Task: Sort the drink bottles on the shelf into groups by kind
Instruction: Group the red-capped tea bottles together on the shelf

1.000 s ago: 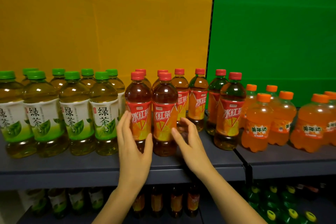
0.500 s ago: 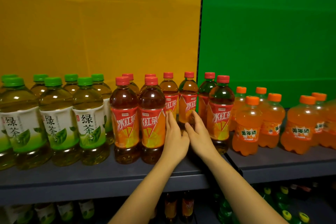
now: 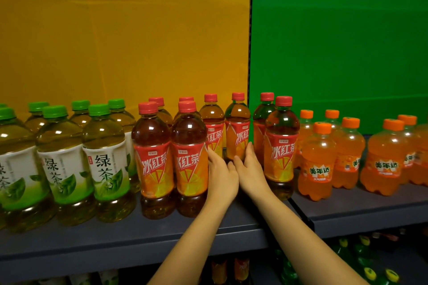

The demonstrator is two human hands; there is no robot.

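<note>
On the grey shelf (image 3: 139, 233) stand three groups: green tea bottles (image 3: 105, 159) with green caps at the left, red-capped iced tea bottles (image 3: 190, 159) in the middle, small orange soda bottles (image 3: 317, 159) at the right. Both hands reach into the gap among the iced tea bottles. My left hand (image 3: 221, 178) lies with straight fingers against the right side of a front iced tea bottle. My right hand (image 3: 251, 170) reaches with straight fingers towards a rear iced tea bottle (image 3: 237, 132), its fingertips at that bottle's label. Neither hand grips anything.
A yellow panel (image 3: 125, 30) and a green panel (image 3: 338, 30) back the shelf. Another front iced tea bottle (image 3: 281, 146) stands just right of my right hand. A lower shelf holds more bottles, including green ones with yellow caps (image 3: 370, 273).
Both hands have moved from the front iced tea bottles into the gap to their right and reached deeper. The view has shifted right.
</note>
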